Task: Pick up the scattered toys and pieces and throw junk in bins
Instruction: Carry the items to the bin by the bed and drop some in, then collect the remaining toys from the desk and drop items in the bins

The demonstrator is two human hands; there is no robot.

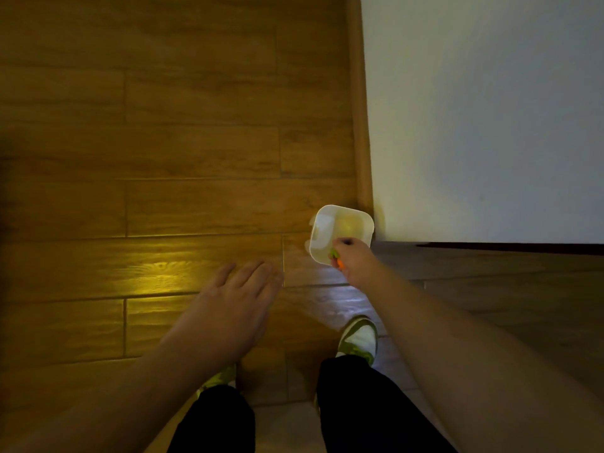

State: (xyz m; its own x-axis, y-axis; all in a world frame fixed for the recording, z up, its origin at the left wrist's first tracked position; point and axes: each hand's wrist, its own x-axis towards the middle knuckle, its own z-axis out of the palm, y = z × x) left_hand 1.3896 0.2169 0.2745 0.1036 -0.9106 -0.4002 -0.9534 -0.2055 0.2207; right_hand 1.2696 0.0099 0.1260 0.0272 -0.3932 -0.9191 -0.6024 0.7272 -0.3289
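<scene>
A small white square plastic bin point(343, 223) stands on the wooden floor at the foot of a wall corner. My right hand point(354, 261) reaches over its near rim, fingers closed on small toy pieces point(337, 259), one green and one orange. Whether the bin holds anything else I cannot tell; its inside looks pale and blurred. My left hand point(235, 299) hovers flat above the floor to the left of the bin, fingers spread, holding nothing.
A white wall point(483, 119) with a wooden skirting strip point(359, 109) rises to the right of the bin. A darker threshold point(490, 246) runs along the wall's base. My feet in green and white shoes point(358, 338) stand just below the hands.
</scene>
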